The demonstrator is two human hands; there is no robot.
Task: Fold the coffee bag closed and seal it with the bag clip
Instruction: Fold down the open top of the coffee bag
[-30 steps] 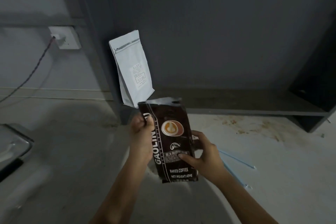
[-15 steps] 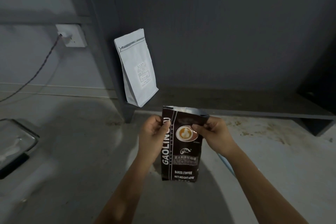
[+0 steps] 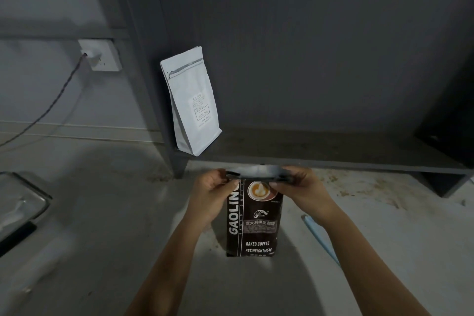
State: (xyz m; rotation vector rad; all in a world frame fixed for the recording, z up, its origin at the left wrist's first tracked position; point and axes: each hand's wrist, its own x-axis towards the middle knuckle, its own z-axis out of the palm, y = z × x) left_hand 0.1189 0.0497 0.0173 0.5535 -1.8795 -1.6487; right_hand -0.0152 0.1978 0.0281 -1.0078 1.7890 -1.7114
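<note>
A dark brown coffee bag (image 3: pixel 254 223) with white "GAOLIN" lettering stands upright on the pale counter in front of me. Its top edge is bent over toward me, showing a silvery strip. My left hand (image 3: pixel 214 194) pinches the top left corner of the bag. My right hand (image 3: pixel 298 187) pinches the top right corner. A light blue clip (image 3: pixel 322 240) lies flat on the counter to the right of the bag, partly hidden by my right forearm.
A white coffee pouch (image 3: pixel 191 102) stands on a low dark shelf (image 3: pixel 320 151) behind the bag. A wall socket (image 3: pixel 100 55) with a plugged cable sits at the left. A glass tray (image 3: pixel 18 205) lies at the left edge. Brown stains mark the counter at right.
My right hand went from the bag's lower right side up to its top right corner. The bag came upright and its top edge has been flattened and bent over.
</note>
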